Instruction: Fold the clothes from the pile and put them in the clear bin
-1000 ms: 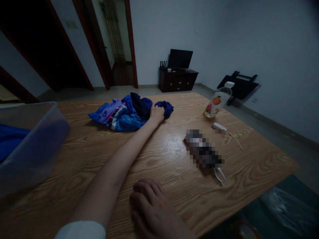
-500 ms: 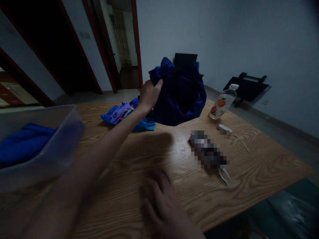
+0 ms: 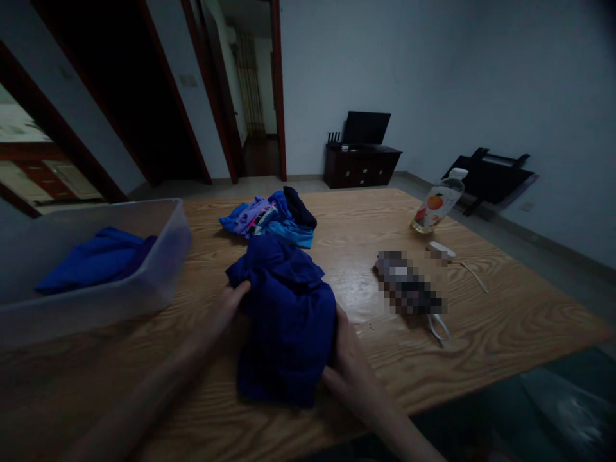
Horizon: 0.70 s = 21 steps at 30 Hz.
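Note:
A dark blue garment (image 3: 286,321), bunched at its far end and smoother toward me, is on or just over the table in front of me. My left hand (image 3: 228,305) grips its left edge, thumb on top and the other fingers hidden by the cloth. At its right edge, my right hand (image 3: 351,359) closes on the fabric, with the fingertips partly tucked behind it. Just beyond lies a heap of crumpled clothes (image 3: 269,215) in purple, light blue and black.
At the left stands a translucent plastic bin (image 3: 163,269) with blue clothing (image 3: 96,260) inside. To the right on the wooden table (image 3: 462,346) are a blurred-out object with a white strap (image 3: 439,327), a white corded device (image 3: 441,251) and a drink bottle (image 3: 437,202).
The dark blue garment has come down from the air toward me, in my left hand. My right hand, earlier over the bare tabletop, now holds its right side. The view has shifted slightly.

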Tool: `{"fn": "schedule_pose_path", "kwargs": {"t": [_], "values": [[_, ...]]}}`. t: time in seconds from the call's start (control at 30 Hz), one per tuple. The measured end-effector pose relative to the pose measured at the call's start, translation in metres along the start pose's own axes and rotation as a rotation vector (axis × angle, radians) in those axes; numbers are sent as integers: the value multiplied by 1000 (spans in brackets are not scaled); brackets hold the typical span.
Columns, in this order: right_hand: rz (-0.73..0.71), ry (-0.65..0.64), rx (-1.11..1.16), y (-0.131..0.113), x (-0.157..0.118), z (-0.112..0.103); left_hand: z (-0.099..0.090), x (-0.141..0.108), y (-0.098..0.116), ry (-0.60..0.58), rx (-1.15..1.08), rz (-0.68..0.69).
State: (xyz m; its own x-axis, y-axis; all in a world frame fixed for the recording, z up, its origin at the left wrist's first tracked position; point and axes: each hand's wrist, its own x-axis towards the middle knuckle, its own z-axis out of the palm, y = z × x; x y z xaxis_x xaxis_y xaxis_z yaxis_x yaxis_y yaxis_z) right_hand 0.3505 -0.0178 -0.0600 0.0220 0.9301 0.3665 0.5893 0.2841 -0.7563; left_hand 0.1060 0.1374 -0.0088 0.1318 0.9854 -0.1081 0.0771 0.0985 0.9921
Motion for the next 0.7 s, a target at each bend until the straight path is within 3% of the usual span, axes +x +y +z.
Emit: {"fn": "schedule_pose_path", "kwargs": {"t": [0.1, 0.23, 0.33, 0.43, 0.5, 0.6, 0.7], "values": [[-154, 36, -251, 0, 8, 1, -22, -10, -15, 36, -242, -137], [-355, -86, -412, -4, 23, -7, -42, -15, -12, -125, -651, -356], [-436, -207, -359, -10, 34, -19, -47, -17, -12, -70, -629, -491], [-467, -247, -272, -18, 44, -40, -47, -25, -16, -18, -626, -411], [-508, -188, -239, -20, 49, -59, -53, -41, -23, 50, -639, -310], [-563, -88, -247, -14, 52, -86, -80, -84, -46, 150, -384, -184], [-460, -140, -392, 7, 48, -105, -123, -143, -82, 221, 411, 7]]}}
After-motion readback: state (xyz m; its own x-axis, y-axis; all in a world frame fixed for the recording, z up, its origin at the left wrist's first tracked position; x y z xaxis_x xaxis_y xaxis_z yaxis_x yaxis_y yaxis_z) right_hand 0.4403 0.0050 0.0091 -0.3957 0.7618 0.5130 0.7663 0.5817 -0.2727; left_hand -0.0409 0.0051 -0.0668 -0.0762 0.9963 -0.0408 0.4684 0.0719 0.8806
